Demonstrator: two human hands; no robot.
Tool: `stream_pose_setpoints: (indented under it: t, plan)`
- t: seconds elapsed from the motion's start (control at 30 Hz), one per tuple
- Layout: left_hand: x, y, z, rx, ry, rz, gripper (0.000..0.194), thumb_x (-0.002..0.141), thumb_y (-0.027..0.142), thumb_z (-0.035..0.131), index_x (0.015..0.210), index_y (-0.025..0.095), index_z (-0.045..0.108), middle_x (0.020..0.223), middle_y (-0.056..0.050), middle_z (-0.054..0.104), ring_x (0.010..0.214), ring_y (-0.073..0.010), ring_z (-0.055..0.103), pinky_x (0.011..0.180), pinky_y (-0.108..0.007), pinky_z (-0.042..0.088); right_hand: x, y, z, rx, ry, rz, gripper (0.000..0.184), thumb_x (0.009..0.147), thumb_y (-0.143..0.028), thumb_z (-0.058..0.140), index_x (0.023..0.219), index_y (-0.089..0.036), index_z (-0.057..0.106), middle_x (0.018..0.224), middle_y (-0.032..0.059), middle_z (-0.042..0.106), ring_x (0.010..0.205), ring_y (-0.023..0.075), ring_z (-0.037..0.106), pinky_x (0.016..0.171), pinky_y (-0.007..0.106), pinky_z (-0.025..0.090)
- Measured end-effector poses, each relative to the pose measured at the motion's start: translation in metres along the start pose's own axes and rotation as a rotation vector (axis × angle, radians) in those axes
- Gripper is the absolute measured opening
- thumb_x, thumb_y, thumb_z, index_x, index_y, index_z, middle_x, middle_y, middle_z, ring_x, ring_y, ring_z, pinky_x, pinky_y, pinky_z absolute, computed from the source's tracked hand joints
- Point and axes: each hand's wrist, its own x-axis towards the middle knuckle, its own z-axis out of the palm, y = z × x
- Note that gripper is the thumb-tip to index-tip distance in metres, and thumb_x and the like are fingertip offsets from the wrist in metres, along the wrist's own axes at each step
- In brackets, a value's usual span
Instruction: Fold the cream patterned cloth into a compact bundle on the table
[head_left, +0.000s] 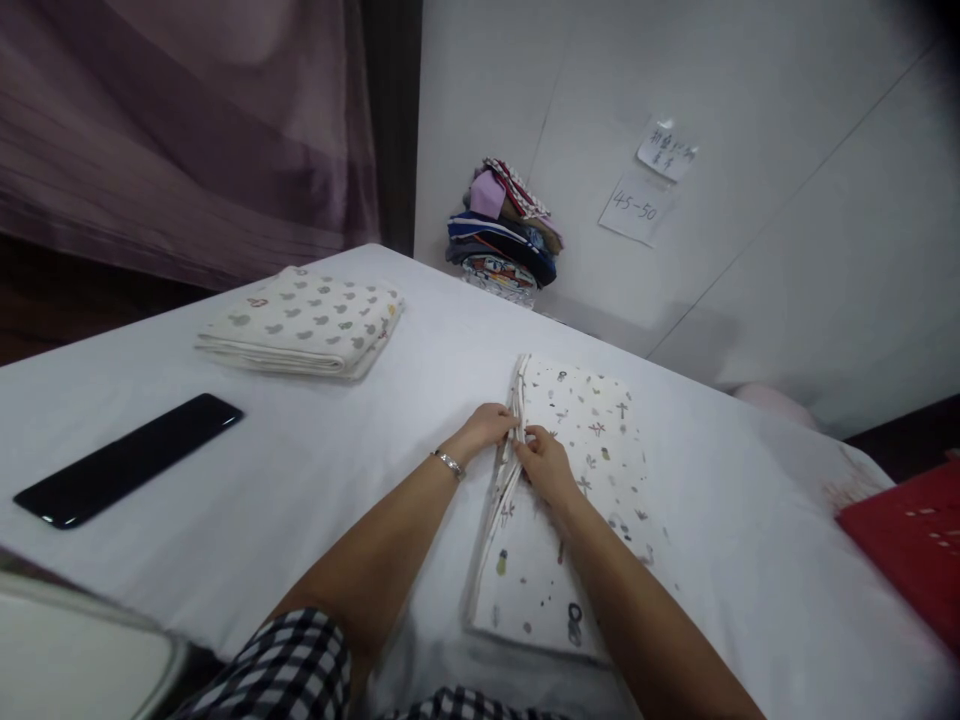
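A white cloth (540, 580) printed with small motifs lies folded in layers on the white-covered table (360, 480). Along its left folded edge, my left hand (489, 424) pinches the layers between thumb and fingers; a silver bracelet circles that wrist. Just to the right, my right hand (546, 462) has its fingers closed on the same edge, and its forearm crosses over the cloth. The edge is slightly raised and bunched where both hands meet.
Another folded cloth (315, 320) with grey prints lies at the back left. A black glossy slab (127, 460) sits at the left. Beyond the table, folded clothes (502, 235) are stacked by the wall. A red item (911, 540) is at the right edge.
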Motion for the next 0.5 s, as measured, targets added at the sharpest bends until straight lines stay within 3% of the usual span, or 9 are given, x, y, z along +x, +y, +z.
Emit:
stream_pose_setpoints:
  t: [0.17,0.37,0.5]
  plan:
    - [-0.0018,0.0021,-0.0005,0.042,-0.001,-0.012,0.004,0.069,0.018,0.054,0.068,0.015,0.056,0.048,0.004,0.049,0.047,-0.0092,0.049,0.047,-0.019,0.038,0.0024,0.002,0.0001,0.085,-0.019,0.049,0.028,0.079,-0.047,0.05,0.087,-0.022,0.057,0.047,-0.0064,0.052,0.041,0.0117,0.048,0.042,0.022,0.035]
    - [-0.0008,0.0024,-0.0011,0.128,0.086,-0.03,0.007,0.063,0.014,0.055,0.07,0.015,0.057,0.057,0.001,0.055,0.054,-0.0119,0.052,0.051,-0.021,0.038,0.0021,0.0072,0.0038,0.227,0.027,0.094,0.019,0.076,-0.042,0.05,0.077,-0.023,0.047,0.047,-0.0085,0.049,0.035,0.0113,0.046,0.038,0.022,0.034]
    - [-0.0007,0.0039,-0.0005,0.115,0.102,-0.027,0.005,0.063,0.014,0.054,0.067,0.016,0.056,0.058,0.001,0.055,0.055,-0.0119,0.052,0.051,-0.021,0.037,0.002,0.0024,0.0043,0.114,0.072,0.086,0.015,0.075,-0.037,0.051,0.077,-0.023,0.045,0.049,-0.009,0.049,0.039,0.0111,0.045,0.042,0.022,0.033]
